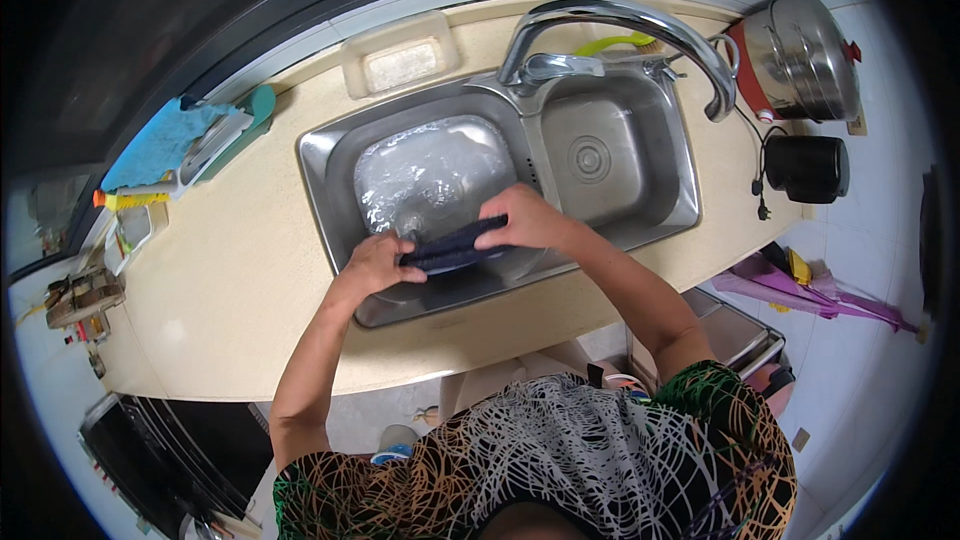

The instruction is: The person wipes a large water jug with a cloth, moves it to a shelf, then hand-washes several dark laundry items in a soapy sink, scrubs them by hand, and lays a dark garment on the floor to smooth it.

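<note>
A dark navy cloth (454,246) is stretched between my two hands over the near side of the larger basin of the steel sink (330,217). My left hand (377,264) grips its left end, thumb towards me. At the other end my right hand (521,219) pinches the cloth between thumb and fingers. Sudsy water (431,172) lies in the basin behind the cloth, with ripples and foam on its surface. What the cloth is exactly cannot be made out.
A chrome faucet (622,9) arches over the smaller basin (592,157). Behind the sink stand a clear plastic tub (401,60) and a green-handled brush (611,43). A steel pot (802,56) and a black appliance (808,169) are at the right, a blue cloth (169,142) at the left.
</note>
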The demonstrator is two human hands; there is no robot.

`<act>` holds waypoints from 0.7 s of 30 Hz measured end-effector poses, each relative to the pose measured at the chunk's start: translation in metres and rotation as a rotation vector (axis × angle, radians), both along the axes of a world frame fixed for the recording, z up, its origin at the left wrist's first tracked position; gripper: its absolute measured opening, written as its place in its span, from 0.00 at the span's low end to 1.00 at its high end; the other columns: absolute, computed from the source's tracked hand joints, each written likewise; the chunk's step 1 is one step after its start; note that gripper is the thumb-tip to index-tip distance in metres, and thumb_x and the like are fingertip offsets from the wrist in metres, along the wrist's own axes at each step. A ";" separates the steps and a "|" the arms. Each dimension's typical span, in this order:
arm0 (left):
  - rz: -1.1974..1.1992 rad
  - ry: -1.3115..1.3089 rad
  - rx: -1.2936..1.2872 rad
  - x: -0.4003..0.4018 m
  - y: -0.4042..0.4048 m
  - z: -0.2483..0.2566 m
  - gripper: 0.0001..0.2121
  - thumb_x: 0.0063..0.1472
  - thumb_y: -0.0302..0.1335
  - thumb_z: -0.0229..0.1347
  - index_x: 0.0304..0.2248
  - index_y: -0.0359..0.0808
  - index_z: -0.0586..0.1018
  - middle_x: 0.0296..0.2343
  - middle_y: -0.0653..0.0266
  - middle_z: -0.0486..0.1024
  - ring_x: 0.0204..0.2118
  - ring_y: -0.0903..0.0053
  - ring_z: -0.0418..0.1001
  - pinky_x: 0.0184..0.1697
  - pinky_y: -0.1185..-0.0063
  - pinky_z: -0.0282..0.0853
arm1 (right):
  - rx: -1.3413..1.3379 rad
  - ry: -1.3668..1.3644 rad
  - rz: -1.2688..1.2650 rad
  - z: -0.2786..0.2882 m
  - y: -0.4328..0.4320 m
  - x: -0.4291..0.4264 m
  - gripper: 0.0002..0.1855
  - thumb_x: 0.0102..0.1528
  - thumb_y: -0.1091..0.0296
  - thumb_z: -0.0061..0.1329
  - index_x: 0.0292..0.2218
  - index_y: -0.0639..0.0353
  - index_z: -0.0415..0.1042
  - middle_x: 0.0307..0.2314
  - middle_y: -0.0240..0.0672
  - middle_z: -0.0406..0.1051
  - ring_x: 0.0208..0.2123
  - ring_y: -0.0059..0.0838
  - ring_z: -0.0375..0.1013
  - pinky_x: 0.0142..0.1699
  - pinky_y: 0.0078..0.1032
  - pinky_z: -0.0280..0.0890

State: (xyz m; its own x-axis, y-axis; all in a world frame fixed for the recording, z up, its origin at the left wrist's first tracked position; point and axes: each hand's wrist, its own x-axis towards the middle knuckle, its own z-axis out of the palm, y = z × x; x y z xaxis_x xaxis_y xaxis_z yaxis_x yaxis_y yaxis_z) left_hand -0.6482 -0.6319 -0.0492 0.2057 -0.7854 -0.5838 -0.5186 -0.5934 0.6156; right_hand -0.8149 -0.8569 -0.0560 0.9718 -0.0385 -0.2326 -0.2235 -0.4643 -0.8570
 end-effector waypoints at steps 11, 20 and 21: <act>0.310 -0.710 -0.081 0.003 -0.028 -0.152 0.36 0.55 0.41 0.55 0.60 0.50 0.51 0.61 0.58 0.37 0.61 0.46 0.40 0.55 0.49 0.50 | -0.582 0.068 -0.326 -0.135 0.041 0.071 0.36 0.52 0.55 0.50 0.59 0.35 0.50 0.62 0.42 0.32 0.59 0.69 0.35 0.55 0.60 0.47; 0.120 -0.885 0.035 -0.013 -0.034 -0.207 0.31 0.58 0.50 0.45 0.59 0.48 0.56 0.60 0.60 0.45 0.62 0.58 0.42 0.57 0.48 0.40 | -0.761 -0.051 -0.105 -0.210 0.060 0.063 0.38 0.50 0.53 0.50 0.59 0.43 0.52 0.60 0.43 0.41 0.61 0.52 0.40 0.59 0.55 0.41; 0.121 -0.881 0.033 -0.010 -0.036 -0.204 0.31 0.58 0.50 0.45 0.59 0.48 0.56 0.60 0.60 0.45 0.62 0.58 0.42 0.57 0.48 0.40 | -0.763 -0.048 -0.103 -0.210 0.056 0.062 0.38 0.50 0.53 0.50 0.59 0.43 0.52 0.60 0.43 0.41 0.61 0.52 0.40 0.59 0.55 0.41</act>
